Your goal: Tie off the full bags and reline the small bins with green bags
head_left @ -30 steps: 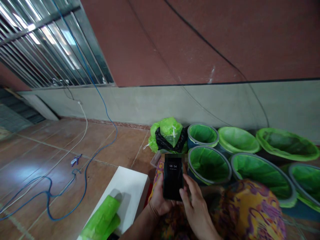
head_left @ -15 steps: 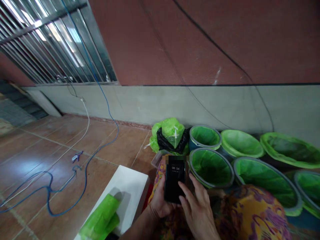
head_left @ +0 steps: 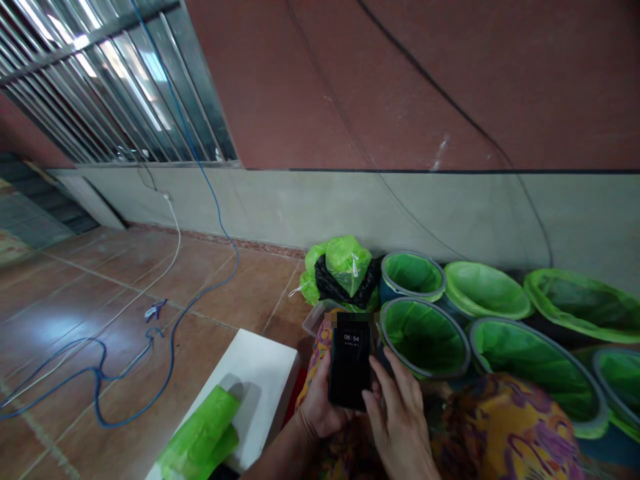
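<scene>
A black phone (head_left: 349,363) with its screen lit stands upright in front of me. My left hand (head_left: 316,400) is wrapped round its lower left side and back. My right hand (head_left: 397,413) rests against the phone's right edge, its fingers curled toward the screen. Both hands hover over my lap, which is covered in a yellow and purple patterned cloth (head_left: 500,427).
Several buckets lined with green plastic (head_left: 423,330) stand along the wall at right. A green and black bag bundle (head_left: 343,273) lies beside them. A white stool (head_left: 250,380) with folded green bags (head_left: 203,437) sits at lower left. Blue and white cables (head_left: 150,327) trail across the tiled floor.
The view has shifted slightly. My right hand's fingers have drawn in closer to the phone's right edge. The phone stays in my left hand.
</scene>
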The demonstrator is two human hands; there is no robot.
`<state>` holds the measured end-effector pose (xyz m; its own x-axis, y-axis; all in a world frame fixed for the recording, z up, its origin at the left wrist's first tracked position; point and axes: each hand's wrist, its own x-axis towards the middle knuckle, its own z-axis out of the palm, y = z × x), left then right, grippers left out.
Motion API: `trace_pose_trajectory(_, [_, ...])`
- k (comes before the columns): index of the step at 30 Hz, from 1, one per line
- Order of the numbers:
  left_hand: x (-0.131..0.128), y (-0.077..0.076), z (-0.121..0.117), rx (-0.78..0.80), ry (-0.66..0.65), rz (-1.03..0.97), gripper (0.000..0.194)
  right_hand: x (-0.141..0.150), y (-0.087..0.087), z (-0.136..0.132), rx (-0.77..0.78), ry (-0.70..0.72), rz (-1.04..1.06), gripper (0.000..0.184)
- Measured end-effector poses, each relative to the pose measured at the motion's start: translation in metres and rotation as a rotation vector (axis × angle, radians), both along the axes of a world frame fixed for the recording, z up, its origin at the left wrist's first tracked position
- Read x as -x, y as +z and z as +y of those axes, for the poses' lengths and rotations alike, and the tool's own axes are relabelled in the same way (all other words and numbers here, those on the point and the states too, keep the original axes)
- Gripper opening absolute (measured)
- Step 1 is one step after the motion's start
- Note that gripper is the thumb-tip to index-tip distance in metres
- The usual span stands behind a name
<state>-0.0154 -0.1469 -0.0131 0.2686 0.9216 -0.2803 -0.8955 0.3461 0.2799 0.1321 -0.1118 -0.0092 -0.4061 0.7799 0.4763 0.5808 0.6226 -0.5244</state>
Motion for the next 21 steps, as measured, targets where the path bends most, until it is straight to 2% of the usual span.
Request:
trace_pose_trajectory(3, [0.0,-0.001,0.001,-0.012,0.01,-0.027,0.079,0.001,-0.004,-0.001,0.252,-0.05,0.106,0.055])
trace_pose_trajectory(7, [0.0,-0.006,0.003,0.015,0.041,-0.059,0.076,0.003,-0.003,-0.003,0.509,0.005,0.219,0.056])
trace_pose_trajectory(12, [0.0,-0.008,0.003,0.014,0.069,-0.02,0.073,0.005,0.001,-0.002,0.74,0.043,0.458,0.056])
trace_pose_trajectory(17, [0.0,-0.007,0.003,-0.054,0.021,0.017,0.076,0.005,-0.002,0.003,0.981,0.063,0.692,0.056])
trace_pose_trajectory(21, [0.002,-0.011,0.004,-0.098,-0.01,0.035,0.078,0.004,-0.001,0.007,1.034,0.033,0.719,0.061])
